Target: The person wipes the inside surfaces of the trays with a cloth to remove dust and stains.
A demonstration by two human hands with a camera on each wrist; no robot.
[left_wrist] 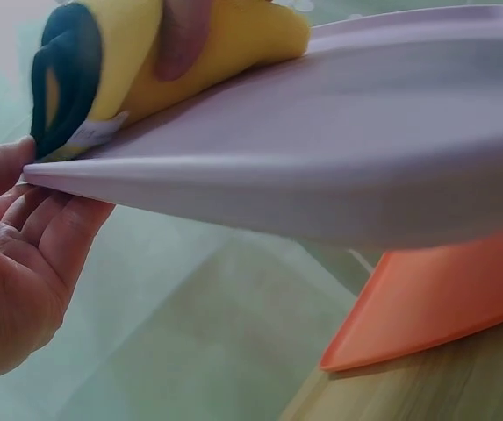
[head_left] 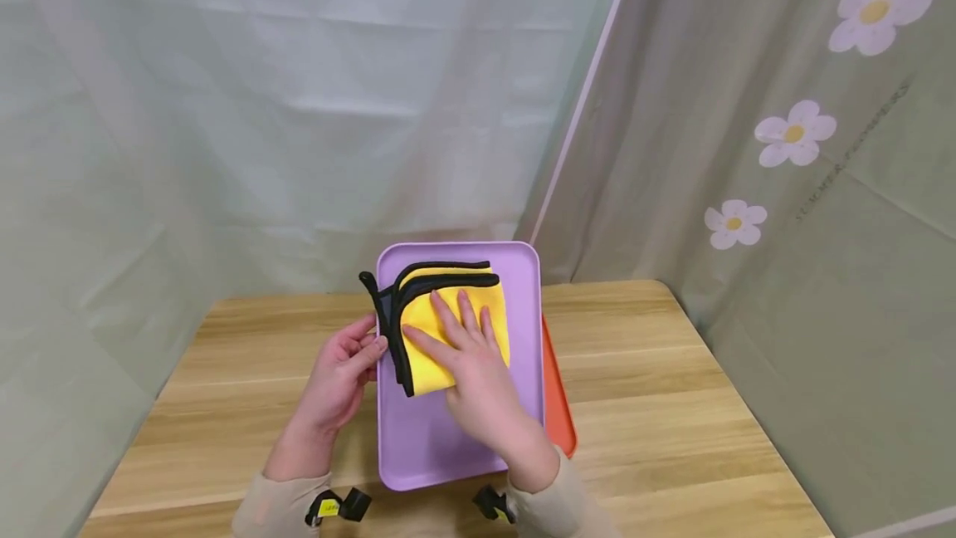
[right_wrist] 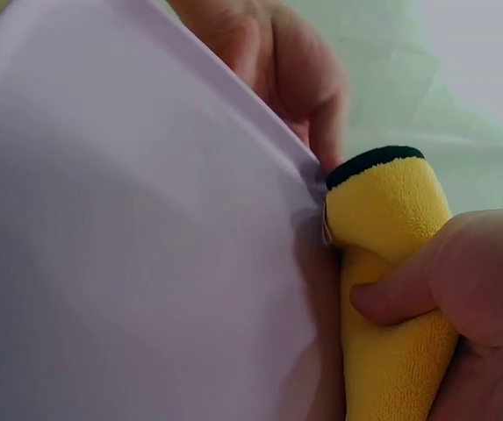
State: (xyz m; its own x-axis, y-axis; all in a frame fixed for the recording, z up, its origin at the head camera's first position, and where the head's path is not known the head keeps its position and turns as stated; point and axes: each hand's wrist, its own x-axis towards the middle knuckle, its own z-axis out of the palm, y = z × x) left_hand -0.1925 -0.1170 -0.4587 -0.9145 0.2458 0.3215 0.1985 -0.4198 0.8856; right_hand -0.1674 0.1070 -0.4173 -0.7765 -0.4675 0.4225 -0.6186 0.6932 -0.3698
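Observation:
A purple tray [head_left: 418, 447] is raised over the table, its left edge gripped by my left hand [head_left: 339, 372]. The thumb lies on top of the rim and the fingers are underneath, as the left wrist view shows. On the tray lies a folded yellow towel [head_left: 426, 368] with black edging and a dark underside; one corner sticks out past the tray's left rim. My right hand [head_left: 478, 372] rests on the towel with fingers spread and fairly straight. In the right wrist view its thumb presses the towel's thick yellow fold [right_wrist: 391, 368].
An orange tray [head_left: 556, 405] lies on the wooden table [head_left: 657, 388], mostly hidden under the purple one. Pale curtains [head_left: 336, 106] hang behind the table and along its sides, with printed flowers at right. Each wrist wears a black strap.

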